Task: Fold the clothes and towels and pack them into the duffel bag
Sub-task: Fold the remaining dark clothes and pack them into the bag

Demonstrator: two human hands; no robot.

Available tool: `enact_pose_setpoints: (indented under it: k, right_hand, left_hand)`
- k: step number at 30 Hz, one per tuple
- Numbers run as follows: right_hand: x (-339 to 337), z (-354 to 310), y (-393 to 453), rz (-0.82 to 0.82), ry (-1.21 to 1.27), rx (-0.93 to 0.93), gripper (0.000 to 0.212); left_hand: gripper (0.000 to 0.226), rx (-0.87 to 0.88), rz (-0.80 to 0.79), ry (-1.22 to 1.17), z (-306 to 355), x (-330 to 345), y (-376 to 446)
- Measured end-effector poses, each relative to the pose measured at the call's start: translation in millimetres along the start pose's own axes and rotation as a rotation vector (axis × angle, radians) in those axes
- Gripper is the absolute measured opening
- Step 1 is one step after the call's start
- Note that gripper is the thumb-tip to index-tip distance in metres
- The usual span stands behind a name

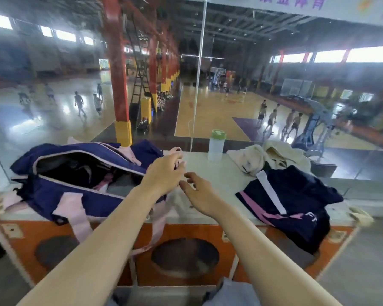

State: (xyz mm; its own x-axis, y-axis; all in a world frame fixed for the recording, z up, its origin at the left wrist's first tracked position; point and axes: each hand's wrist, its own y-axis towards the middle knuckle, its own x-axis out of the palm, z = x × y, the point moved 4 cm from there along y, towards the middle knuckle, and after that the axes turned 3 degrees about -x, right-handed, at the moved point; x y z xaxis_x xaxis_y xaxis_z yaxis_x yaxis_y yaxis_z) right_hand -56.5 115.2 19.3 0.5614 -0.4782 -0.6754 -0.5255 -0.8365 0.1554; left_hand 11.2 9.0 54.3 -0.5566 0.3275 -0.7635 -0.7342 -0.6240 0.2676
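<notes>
A navy duffel bag (53,195) with pink straps lies open on the left of the white table top (219,173), dark and pink clothing showing inside. My left hand (164,173) hovers at the bag's right end, fingers pinched near a pink strap loop (175,150); whether it grips anything is unclear. My right hand (199,193) floats just beside it, fingers spread, holding nothing. A navy garment with white and pink stripes (296,199) lies crumpled on the right. Behind it sits a cream towel (263,157), unfolded.
A translucent bottle with a green lid (217,144) stands at the table's back edge against a glass wall overlooking basketball courts. The table's front is orange with dark round holes (186,257). Cream fabric (360,215) hangs off the right corner.
</notes>
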Motion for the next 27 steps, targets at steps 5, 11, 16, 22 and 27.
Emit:
enact_pose_setpoints:
  k: [5,11,16,22,27]
  right_hand:
    - [-65.1,60.3,-27.6,0.130,-0.145,0.120,0.050]
    - [-130.3,118.6,-43.7,0.322,-0.423,0.248,0.048]
    - [-145.9,163.1,-41.9,0.279,-0.776,0.392,0.068]
    - [-146.2,182.3,-39.4,0.308,-0.915,0.342,0.065]
    - [-144.7,187.5,-39.6,0.315,-1.013,0.297,0.057]
  left_hand:
    - [0.044,0.029,-0.103,-0.128,33.0,74.5,-4.5]
    - [0.045,0.031,-0.205,-0.199,50.3,139.0,-11.9]
    - [0.043,0.004,-0.209,-0.235,43.5,172.0,-19.8]
    - [0.042,0.053,-0.162,-0.231,49.9,184.4,-17.9]
    - [0.041,0.072,-0.144,-0.197,54.2,189.1,-22.9]
